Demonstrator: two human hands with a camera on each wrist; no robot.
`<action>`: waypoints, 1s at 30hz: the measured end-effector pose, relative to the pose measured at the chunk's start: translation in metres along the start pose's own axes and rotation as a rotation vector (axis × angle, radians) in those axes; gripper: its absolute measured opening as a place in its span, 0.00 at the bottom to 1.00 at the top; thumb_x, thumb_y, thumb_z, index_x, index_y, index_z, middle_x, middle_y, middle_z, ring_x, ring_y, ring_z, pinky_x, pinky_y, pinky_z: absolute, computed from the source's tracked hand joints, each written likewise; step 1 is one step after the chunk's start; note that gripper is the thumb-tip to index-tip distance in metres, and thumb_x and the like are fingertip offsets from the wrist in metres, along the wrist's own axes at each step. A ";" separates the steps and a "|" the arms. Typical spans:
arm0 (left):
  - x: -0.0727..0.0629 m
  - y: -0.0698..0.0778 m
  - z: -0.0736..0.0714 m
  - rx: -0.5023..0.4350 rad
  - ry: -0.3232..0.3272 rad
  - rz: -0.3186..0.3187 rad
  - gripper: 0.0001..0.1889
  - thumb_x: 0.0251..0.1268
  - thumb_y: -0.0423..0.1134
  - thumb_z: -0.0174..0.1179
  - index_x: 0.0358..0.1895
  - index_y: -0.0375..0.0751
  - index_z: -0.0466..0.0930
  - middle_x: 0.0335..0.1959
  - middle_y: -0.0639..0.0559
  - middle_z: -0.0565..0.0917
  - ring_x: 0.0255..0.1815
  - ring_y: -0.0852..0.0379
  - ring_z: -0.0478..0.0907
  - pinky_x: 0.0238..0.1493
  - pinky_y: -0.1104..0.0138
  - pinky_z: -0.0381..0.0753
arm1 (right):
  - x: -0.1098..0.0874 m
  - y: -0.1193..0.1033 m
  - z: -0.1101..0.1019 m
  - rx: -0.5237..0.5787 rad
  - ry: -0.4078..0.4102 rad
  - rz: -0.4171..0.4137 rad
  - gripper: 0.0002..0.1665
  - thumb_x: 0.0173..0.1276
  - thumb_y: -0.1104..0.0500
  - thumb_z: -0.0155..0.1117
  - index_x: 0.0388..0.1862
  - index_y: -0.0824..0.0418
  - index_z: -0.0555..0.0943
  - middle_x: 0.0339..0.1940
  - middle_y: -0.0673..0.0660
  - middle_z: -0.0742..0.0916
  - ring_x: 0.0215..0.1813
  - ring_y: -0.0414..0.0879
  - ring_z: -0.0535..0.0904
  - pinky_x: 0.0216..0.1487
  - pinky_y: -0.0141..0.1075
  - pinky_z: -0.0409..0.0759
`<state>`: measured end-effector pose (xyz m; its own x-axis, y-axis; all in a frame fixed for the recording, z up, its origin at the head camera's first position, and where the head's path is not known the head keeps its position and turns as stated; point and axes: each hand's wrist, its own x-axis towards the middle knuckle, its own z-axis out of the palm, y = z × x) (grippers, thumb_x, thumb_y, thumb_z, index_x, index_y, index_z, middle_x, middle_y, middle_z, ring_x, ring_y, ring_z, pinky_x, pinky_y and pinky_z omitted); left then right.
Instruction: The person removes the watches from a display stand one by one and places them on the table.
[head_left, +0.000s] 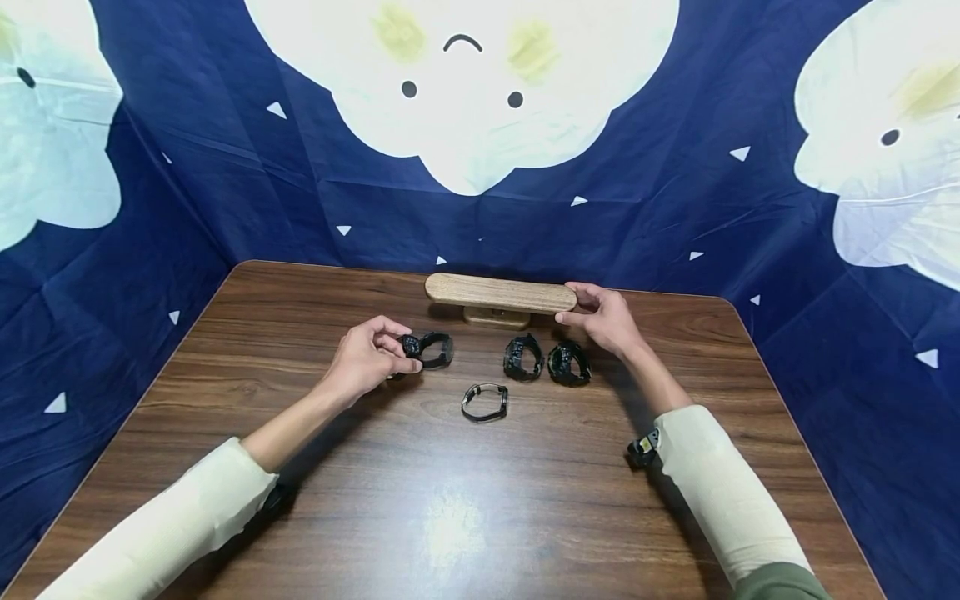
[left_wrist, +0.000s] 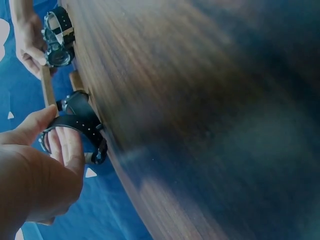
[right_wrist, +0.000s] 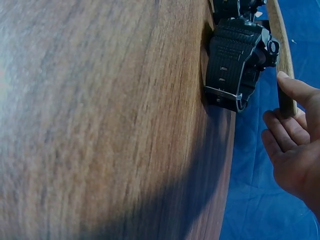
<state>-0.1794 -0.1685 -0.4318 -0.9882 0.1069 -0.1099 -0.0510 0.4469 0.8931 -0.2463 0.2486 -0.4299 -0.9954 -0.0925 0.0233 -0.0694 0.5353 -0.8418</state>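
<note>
My left hand [head_left: 371, 360] pinches a black wristwatch [head_left: 410, 345] between thumb and fingers, at the left of the table. Its dark, holed strap [left_wrist: 75, 121] loops in front of the fingers in the left wrist view. Just right of it stands another black watch [head_left: 437, 350]. At the back, my right hand [head_left: 606, 321] grips the right end of a wooden display stand [head_left: 498, 292], a rounded bar on a short base. In the right wrist view the thumb lies on one side of the bar [right_wrist: 284, 55], with the other fingers at its far side and end.
Two chunky black watches [head_left: 522, 358] [head_left: 569, 363] stand before the stand's right half. Nearer me lies a thin dark bracelet-like watch [head_left: 485, 403]. The brown wooden table [head_left: 337, 500] meets blue cloth [head_left: 225, 167] with cloud faces at the back and sides.
</note>
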 end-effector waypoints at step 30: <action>-0.023 -0.006 0.013 0.001 -0.103 -0.010 0.33 0.47 0.34 0.91 0.60 0.38 0.87 0.37 0.46 0.94 0.36 0.58 0.87 0.37 0.69 0.85 | 0.001 0.000 -0.001 0.005 -0.003 -0.008 0.41 0.72 0.62 0.82 0.81 0.66 0.79 0.74 0.70 0.87 0.77 0.65 0.83 0.81 0.57 0.76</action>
<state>-0.1544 -0.1623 -0.4404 -0.9675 0.1937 -0.1628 -0.0601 0.4492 0.8914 -0.2474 0.2494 -0.4295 -0.9946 -0.0998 0.0285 -0.0774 0.5300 -0.8444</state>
